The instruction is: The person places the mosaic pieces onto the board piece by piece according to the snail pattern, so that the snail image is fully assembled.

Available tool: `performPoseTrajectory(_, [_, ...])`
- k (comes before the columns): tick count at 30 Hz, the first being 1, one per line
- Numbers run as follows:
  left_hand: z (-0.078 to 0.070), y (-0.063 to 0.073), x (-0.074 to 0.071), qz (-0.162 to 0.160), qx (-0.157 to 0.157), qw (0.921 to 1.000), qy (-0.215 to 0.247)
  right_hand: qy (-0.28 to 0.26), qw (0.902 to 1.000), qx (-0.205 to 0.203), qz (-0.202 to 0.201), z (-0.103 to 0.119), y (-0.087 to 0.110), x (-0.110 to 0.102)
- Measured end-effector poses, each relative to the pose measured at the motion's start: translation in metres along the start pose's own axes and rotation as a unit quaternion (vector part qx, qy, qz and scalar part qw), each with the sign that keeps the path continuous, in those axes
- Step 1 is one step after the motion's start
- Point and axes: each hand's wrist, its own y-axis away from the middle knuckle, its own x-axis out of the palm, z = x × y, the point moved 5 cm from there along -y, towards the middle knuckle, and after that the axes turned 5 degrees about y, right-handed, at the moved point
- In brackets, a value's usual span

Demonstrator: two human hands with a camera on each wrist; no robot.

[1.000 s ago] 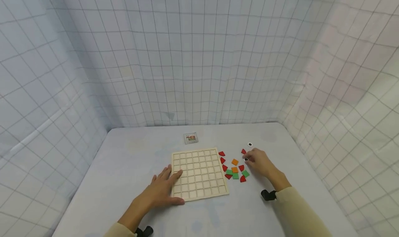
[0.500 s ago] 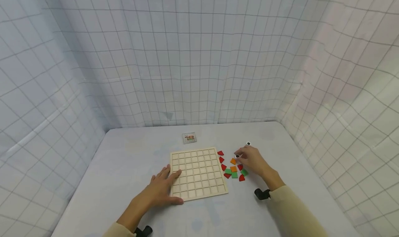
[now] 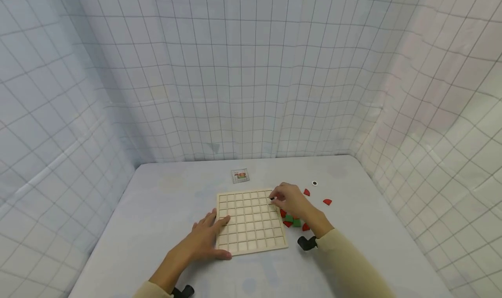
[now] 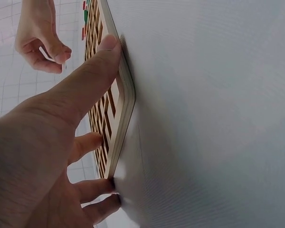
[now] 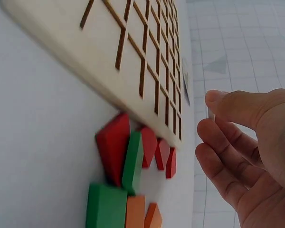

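My left hand (image 3: 201,239) rests along the left side of a pale wooden grid board (image 3: 252,223), fingers spread; its thumb lies on the front rim in the left wrist view. Over the board's far right corner, my right hand (image 3: 293,201) pinches a small white piece with a black dot (image 3: 272,198) between thumb and index finger. Only its thin edge shows in the right wrist view. Below that hand, red pieces (image 5: 115,147), green squares (image 5: 107,206) and orange squares (image 5: 135,211) lie beside the board's right edge, partly hidden by the hand in the head view.
A second white piece with a black dot (image 3: 314,183) lies at the back right. Close by are a red quarter-round piece (image 3: 306,192) and another red piece (image 3: 327,201). A small picture card (image 3: 240,175) lies behind the board. Gridded white curtains (image 3: 251,93) surround the table.
My right hand has lifted the white dotted piece off the table and carried it left to the board's far right corner. The left hand stays on the board.
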Motion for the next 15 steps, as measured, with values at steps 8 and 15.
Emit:
performPoseTrajectory(8, [0.003, 0.003, -0.004, -0.004, -0.011, 0.9999, -0.006, -0.017, 0.9985, -0.049, 0.016, 0.042, -0.035, 0.034])
performPoseTrajectory(15, [-0.001, 0.002, -0.002, 0.0, -0.001, 1.0, -0.001, -0.025, 0.9966, -0.075, 0.022, 0.054, -0.061, 0.06])
